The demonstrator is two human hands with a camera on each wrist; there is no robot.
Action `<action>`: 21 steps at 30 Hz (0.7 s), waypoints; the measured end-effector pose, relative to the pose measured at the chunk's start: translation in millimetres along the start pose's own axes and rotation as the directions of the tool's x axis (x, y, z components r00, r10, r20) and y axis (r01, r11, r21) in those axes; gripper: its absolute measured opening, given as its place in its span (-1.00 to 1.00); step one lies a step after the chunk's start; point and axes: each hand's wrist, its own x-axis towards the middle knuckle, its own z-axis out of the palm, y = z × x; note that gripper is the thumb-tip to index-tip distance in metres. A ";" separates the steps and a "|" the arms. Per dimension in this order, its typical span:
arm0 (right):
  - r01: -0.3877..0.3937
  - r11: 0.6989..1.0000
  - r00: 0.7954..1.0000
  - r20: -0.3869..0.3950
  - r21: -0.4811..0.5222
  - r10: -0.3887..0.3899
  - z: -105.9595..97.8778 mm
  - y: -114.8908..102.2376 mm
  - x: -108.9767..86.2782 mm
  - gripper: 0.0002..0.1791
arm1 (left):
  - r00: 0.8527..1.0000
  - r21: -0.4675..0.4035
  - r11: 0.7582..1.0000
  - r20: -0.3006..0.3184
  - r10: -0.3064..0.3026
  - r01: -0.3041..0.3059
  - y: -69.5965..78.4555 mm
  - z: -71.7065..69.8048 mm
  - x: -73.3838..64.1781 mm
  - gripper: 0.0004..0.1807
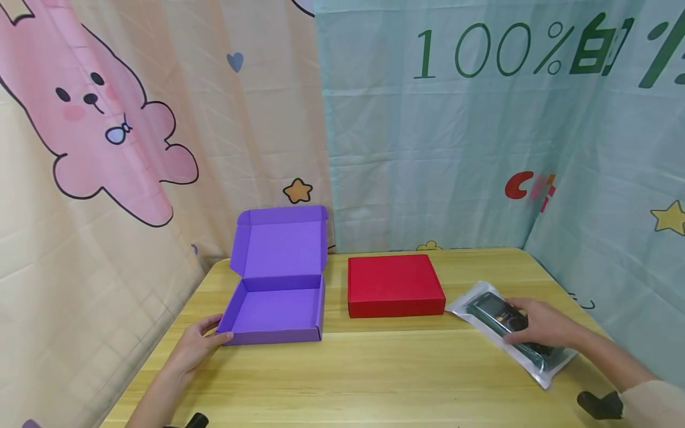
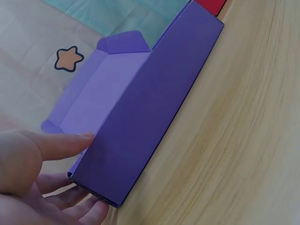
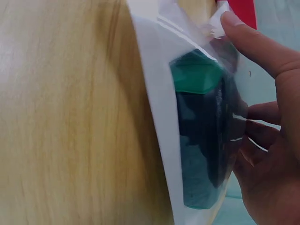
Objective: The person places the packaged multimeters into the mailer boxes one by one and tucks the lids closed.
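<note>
A purple cardboard box (image 1: 283, 314) stands on the table with its lid raised and nothing inside. My left hand (image 1: 194, 351) holds its front left corner, the thumb (image 2: 65, 145) over the rim and the other fingers along the side and underneath. Over on the right, my right hand (image 1: 543, 324) grips a clear and white plastic bag (image 1: 481, 291) from above, thumb and fingers spread across it. Inside the bag shows a dark item with green parts (image 3: 199, 136), its kind blurred by the plastic.
Between the two hands, towards the back, sits a closed red box (image 1: 396, 286). The wooden table (image 1: 374, 380) runs back to printed curtains (image 1: 417, 137) behind and at both sides. A black object (image 1: 599, 405) shows by the right sleeve.
</note>
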 end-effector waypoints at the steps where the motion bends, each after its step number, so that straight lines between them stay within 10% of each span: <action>1: -0.003 1.000 1.000 -0.001 -0.003 0.003 1.7 0.8 0.1 0.13 | 1.000 -0.003 1.000 0.001 -0.001 0.001 -1.0 -0.2 0.2 -0.19; 21: -0.162 0.986 0.984 0.074 0.022 0.160 9.0 -0.6 8.0 0.22 | 0.999 -0.145 0.988 0.031 -0.045 0.049 -3.9 -1.7 2.2 -0.27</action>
